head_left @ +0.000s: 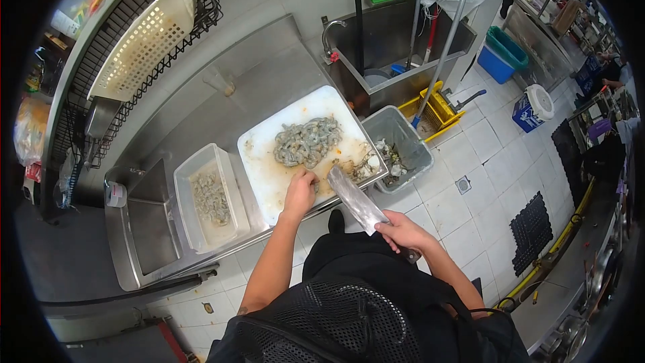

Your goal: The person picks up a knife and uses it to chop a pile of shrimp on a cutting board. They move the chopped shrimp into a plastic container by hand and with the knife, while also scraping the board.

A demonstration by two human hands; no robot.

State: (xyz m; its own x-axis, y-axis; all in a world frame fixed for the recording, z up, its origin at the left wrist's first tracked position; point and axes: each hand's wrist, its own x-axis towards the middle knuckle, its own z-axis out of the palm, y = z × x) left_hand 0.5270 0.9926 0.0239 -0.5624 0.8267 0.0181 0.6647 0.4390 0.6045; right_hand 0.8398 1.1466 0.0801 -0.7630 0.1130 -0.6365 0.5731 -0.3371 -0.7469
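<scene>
My right hand (402, 230) is wrapped round the handle of a cleaver (358, 200). Its broad blade points up and left, with the tip over the near right part of a white cutting board (259, 154). At the board's near edge, my left hand (300, 193) has its fingers curled together; whatever they hold is hidden. A pile of grey peeled shrimp (307, 142) lies beyond both hands on the board. Brownish scraps (363, 167) are gathered at the board's right corner. Left of the board stands a clear plastic tub (236, 210) with more shrimp in cloudy liquid.
A grey waste bin (420, 161) with scraps stands against the counter's right end. Behind it are a deep metal sink (396, 44) and a yellow mop bucket (440, 111). A metal basin (153, 228) is at the left, below a wire shelf (144, 23). Black mats (539, 232) lie on the tiled floor.
</scene>
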